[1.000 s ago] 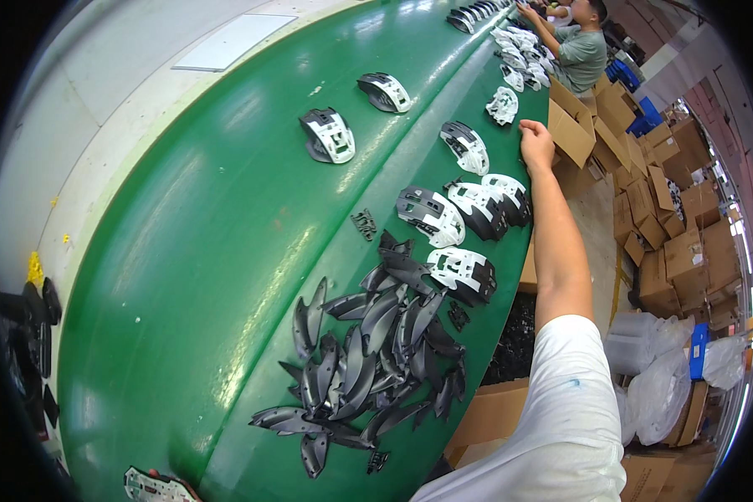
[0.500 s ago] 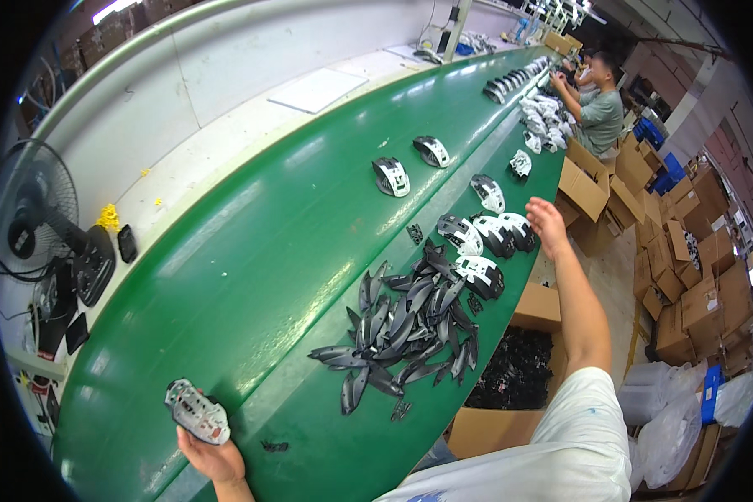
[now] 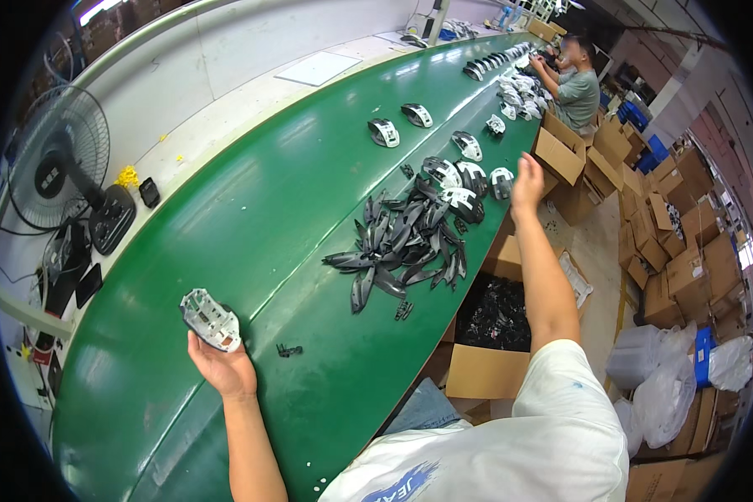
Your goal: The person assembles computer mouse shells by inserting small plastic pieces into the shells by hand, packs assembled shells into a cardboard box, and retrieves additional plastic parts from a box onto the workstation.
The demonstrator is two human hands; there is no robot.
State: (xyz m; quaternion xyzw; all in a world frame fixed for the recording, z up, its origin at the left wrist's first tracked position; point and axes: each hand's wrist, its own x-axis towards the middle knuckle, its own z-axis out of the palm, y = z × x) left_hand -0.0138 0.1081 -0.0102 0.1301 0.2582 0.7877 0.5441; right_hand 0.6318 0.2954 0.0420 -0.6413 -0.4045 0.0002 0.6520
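My left hand (image 3: 224, 366) grips a white-and-grey computer mouse shell (image 3: 212, 322) by its lower end, its hollow side facing up, above the green table. My right hand (image 3: 527, 186) is raised at the table's right edge with fingers stretched out. Right beside it is a white-and-dark mouse shell (image 3: 501, 184); whether they touch I cannot tell. Several similar shells (image 3: 462, 203) lie just left of that one. Nearer to me spreads a heap of dark curved plastic pieces (image 3: 402, 238). A small black part (image 3: 289, 350) rests right of my left hand.
An open carton (image 3: 492, 372) of black parts stands below the table's right edge. More cartons (image 3: 560, 151) stand farther along, near a co-worker (image 3: 577, 92) seated at the table. At the left, a fan (image 3: 58, 167) stands on the white ledge. Two shells (image 3: 384, 132) sit mid-table.
The view has shifted. My left hand has lifted the held shell and tilted it, showing more of its inside. The shell beside my right hand now lies apart from its neighbours and is turned.
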